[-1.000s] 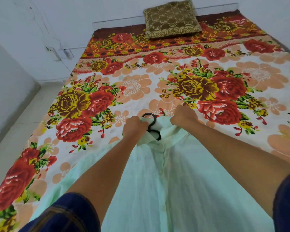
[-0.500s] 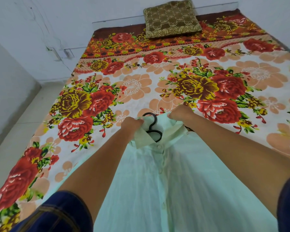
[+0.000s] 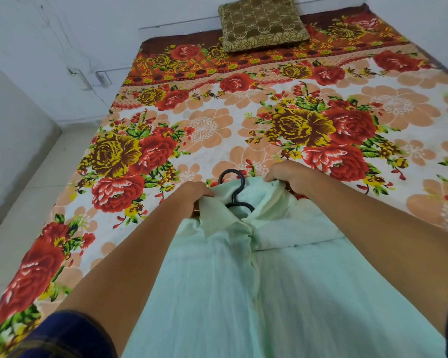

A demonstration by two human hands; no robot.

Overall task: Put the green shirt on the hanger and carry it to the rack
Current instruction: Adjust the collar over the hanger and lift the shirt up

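Green shirt (image 3: 217, 293) lies on the flowery bed (image 3: 243, 120); left hand (image 3: 194, 193) and right hand (image 3: 292, 175) pinch its collar around the black hanger (image 3: 234, 189).

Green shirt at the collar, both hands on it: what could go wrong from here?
1. The hanger shows only its hook and neck; the shoulder bars are hidden, so one may not be seated and the green shirt could slip off when lifted.
2. The left hand and right hand grip fabric only, so the hanger may drop out.
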